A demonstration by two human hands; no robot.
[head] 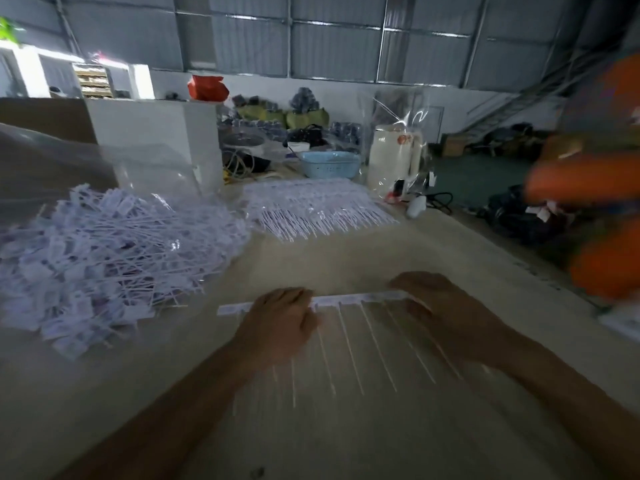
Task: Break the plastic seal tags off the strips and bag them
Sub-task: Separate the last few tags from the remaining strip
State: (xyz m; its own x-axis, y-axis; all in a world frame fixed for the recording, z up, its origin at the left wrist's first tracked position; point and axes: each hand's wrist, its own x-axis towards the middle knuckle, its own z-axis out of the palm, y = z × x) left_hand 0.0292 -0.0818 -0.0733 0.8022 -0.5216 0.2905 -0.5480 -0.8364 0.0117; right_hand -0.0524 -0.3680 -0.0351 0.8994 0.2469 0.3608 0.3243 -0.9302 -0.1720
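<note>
A white strip of seal tags [349, 301] lies across the table in front of me, its thin tails [377, 344] pointing toward me. My left hand [280, 320] grips the strip left of its middle, fingers curled over the top bar. My right hand [440, 310] grips the strip's right end the same way. A big heap of loose white seal tags [104, 251] lies on the left, partly inside a clear plastic bag [69, 161]. A stack of whole strips [318, 206] lies further back at the centre.
Another person in orange sleeves [602, 237] works at the table's right edge. A blue basket [329, 164], a white jug [391, 157] under clear plastic, a white box [156, 140] and cables stand at the table's far end.
</note>
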